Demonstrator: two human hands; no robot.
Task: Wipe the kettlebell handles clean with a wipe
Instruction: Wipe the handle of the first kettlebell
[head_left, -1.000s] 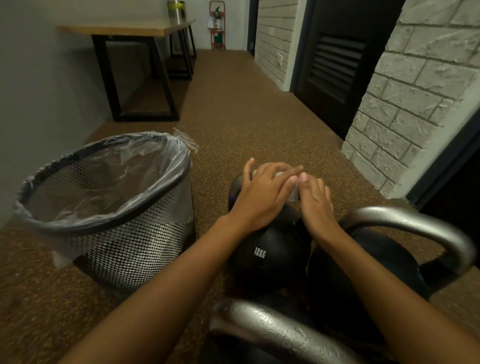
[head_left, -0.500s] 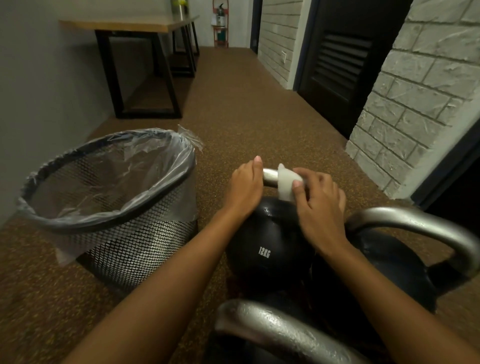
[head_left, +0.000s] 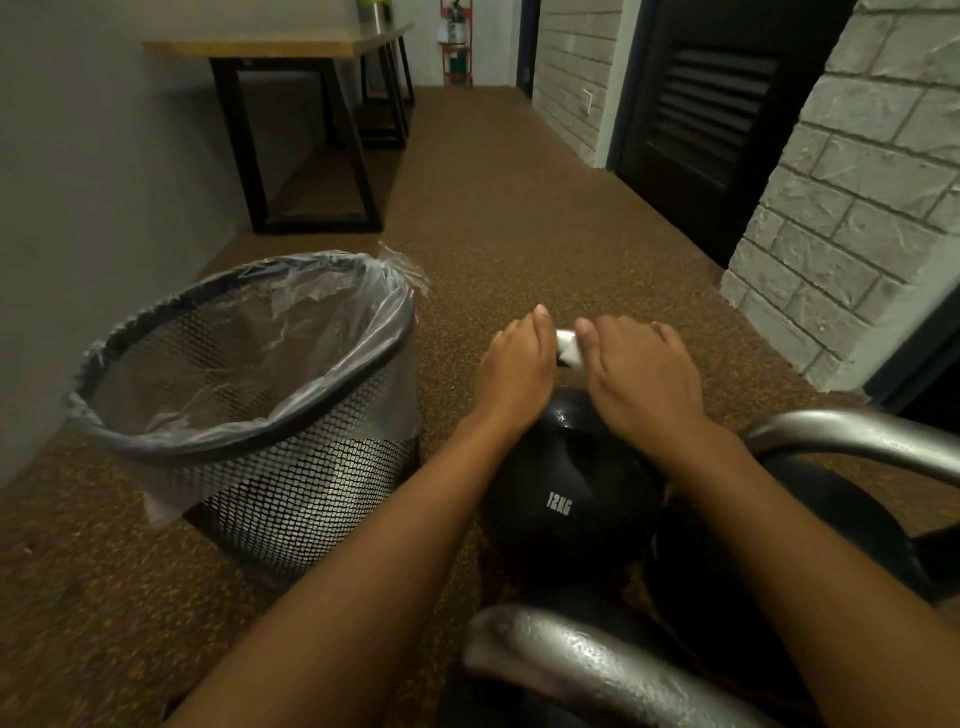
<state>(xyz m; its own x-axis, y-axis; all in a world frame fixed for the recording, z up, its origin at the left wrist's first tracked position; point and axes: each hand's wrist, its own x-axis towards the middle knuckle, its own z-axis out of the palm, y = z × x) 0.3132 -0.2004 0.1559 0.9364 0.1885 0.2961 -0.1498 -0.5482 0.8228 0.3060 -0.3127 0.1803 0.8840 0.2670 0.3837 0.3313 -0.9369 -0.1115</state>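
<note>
Hands meet on top of the black kettlebell (head_left: 566, 483) marked 12KG, which stands on the speckled brown floor (head_left: 519, 234) just right of a mesh bin (head_left: 311, 488) lined with clear plastic. The left hand (head_left: 514, 371) curls over the left end of its handle, which is hidden beneath the fingers. The right hand (head_left: 647, 376) curls over the rest, clamping a white wipe (head_left: 568, 352) against it; a fold of the wipe shows between the two thumbs. Two more kettlebells (head_left: 831, 519) crowd close by, their grey metal loops arching at the right and in front. Further off, a wooden table (head_left: 270, 48) stands against the left wall, and a dark louvred door (head_left: 701, 114) is on the right.
</note>
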